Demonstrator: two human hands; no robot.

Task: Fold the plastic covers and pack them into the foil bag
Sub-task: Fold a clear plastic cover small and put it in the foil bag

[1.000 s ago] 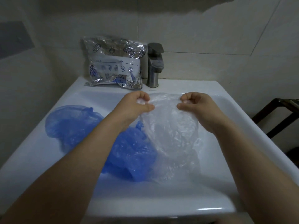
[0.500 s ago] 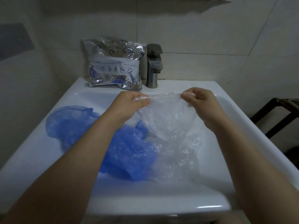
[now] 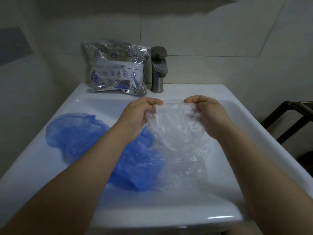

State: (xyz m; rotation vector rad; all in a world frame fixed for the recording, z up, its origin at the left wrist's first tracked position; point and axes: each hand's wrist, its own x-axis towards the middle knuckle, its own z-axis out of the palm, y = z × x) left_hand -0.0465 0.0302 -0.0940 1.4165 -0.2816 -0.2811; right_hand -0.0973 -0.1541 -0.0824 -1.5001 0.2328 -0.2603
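Clear plastic cover (image 3: 174, 128) now hangs gathered into a pouch above the washbasin (image 3: 245, 133) middle, left hand (image 3: 137, 114) and right hand (image 3: 208, 114) closer together, each grip pinching its top edge; foil bag (image 3: 116, 68) unmoved at the back edge.

Dim, perhaps overhead light; warped edges.

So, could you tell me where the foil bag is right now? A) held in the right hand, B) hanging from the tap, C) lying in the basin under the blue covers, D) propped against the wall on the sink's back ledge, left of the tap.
D: the foil bag leans on the wall on the sink ledge, left of the tap, while both hands hold a clear cover.
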